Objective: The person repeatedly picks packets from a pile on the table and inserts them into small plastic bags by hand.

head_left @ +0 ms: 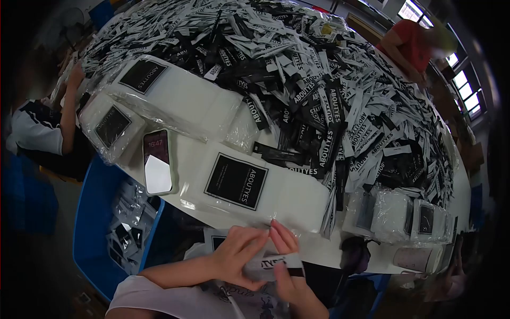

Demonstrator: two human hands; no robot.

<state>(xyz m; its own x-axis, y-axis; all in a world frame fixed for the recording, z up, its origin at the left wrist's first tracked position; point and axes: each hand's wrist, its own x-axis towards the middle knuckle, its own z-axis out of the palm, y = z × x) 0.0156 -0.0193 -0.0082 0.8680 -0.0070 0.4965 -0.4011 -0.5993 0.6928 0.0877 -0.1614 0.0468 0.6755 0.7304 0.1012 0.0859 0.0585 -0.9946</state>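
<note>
Both hands meet low in the centre, over my lap at the table's near edge. My left hand [236,258] has its fingers bent round the left end of a small white packet [265,261] with black lettering. My right hand [287,266] grips the packet's right part, thumb on its face and fingers raised behind. The fingertips of both hands come close together above it. Under my left wrist lies a clear bag with a dark label [217,242]. Just beyond the hands is a plastic-wrapped white stack with a black ABOUTYES label [236,181].
A phone [158,162] lies left of the stack. Black and white sachets [319,106] are heaped across the table [196,210]. A blue bin [95,228] of packets stands lower left. Wrapped packs [393,215] and a cup [414,259] sit right. People are at left [45,127] and upper right [406,45].
</note>
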